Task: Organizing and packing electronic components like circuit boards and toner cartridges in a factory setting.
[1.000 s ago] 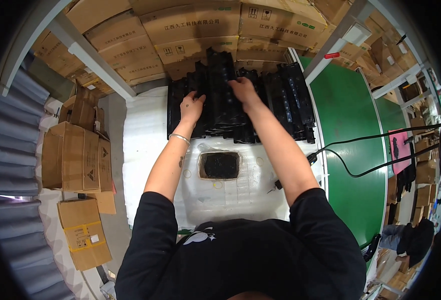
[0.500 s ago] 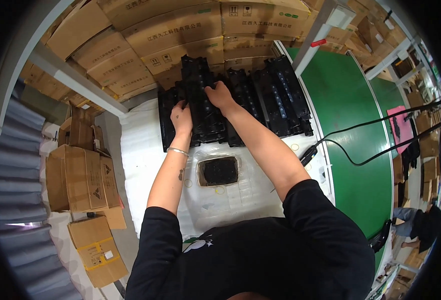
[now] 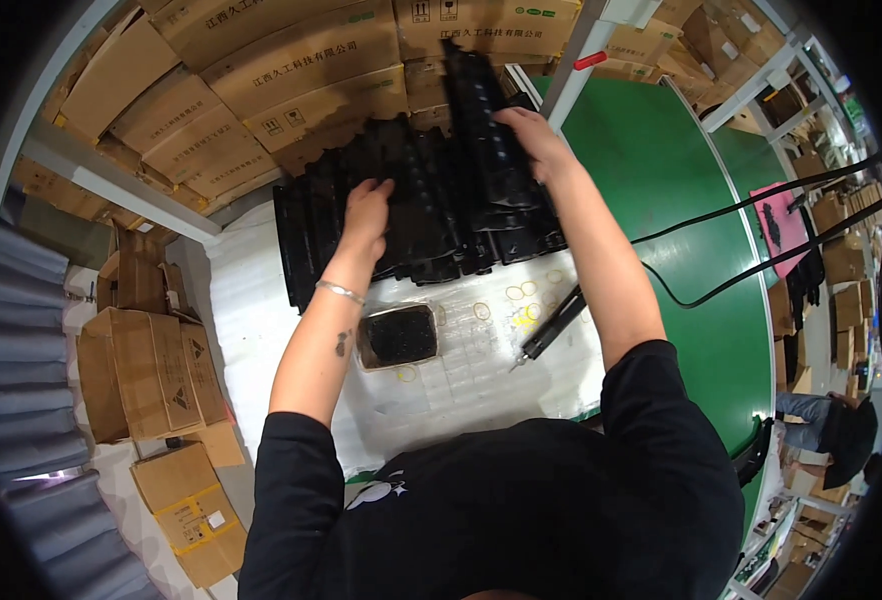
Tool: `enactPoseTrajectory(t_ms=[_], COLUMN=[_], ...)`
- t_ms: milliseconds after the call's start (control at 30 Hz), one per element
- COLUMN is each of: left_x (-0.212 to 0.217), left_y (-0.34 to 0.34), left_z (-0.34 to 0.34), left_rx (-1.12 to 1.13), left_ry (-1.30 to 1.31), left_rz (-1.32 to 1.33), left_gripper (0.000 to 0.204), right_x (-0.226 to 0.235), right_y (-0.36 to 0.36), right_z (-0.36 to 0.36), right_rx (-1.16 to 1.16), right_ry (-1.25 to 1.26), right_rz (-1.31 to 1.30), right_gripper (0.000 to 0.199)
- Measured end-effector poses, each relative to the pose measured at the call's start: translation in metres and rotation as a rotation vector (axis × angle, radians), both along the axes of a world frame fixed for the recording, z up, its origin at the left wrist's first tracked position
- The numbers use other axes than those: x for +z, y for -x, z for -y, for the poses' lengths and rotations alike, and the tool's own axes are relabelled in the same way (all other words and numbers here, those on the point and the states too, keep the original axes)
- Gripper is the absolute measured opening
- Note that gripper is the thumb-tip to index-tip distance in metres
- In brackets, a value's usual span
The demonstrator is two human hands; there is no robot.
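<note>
The right hand (image 3: 533, 135) is gripping and lifting one black plastic tray (image 3: 481, 110) off the far stack of trays (image 3: 411, 210), while the left hand (image 3: 366, 212) is pressing flat on those left below. Freeing it probably calls for steadying that stack.

This is a factory or warehouse assembly line. Brown cartons (image 3: 261, 70) are stacked high beyond the bench (image 3: 251, 290), and more stand on the floor at the left. A green conveyor belt (image 3: 681, 200) runs along the right side. Black moulded trays (image 3: 431, 200) lie in rows on the white-covered bench, with a corded power tool (image 3: 551, 325) beside them. Another worker (image 3: 831, 425) stands further down the line.
</note>
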State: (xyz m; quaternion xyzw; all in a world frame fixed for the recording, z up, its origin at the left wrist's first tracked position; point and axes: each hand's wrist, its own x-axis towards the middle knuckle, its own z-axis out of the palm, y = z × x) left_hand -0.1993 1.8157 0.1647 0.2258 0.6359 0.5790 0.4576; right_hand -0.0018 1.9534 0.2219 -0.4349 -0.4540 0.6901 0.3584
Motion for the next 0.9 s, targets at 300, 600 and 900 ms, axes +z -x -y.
enactPoseTrajectory(t_ms=[300,600,900], left_x=[-0.021,-0.007,-0.032], left_y=[-0.061,-0.067,-0.06], left_z=[-0.028,-0.04,-0.05], left_rx=[-0.099,-0.36,-0.112], left_ry=[0.281,0.456,0.257], left_rz=[-0.668,-0.799,-0.272], left_gripper=[0.05,0.054,0.057], right_x=[-0.043,-0.077,-0.051], right_y=[-0.037,-0.019,-0.012], right_z=[0.017,0.018,0.008], right_rx=[-0.025,-0.032,0.168], right_ry=[-0.219,-0.406,-0.278], right_rz=[0.372,0.744,0.785], right_gripper=[0.042,0.071,0.095])
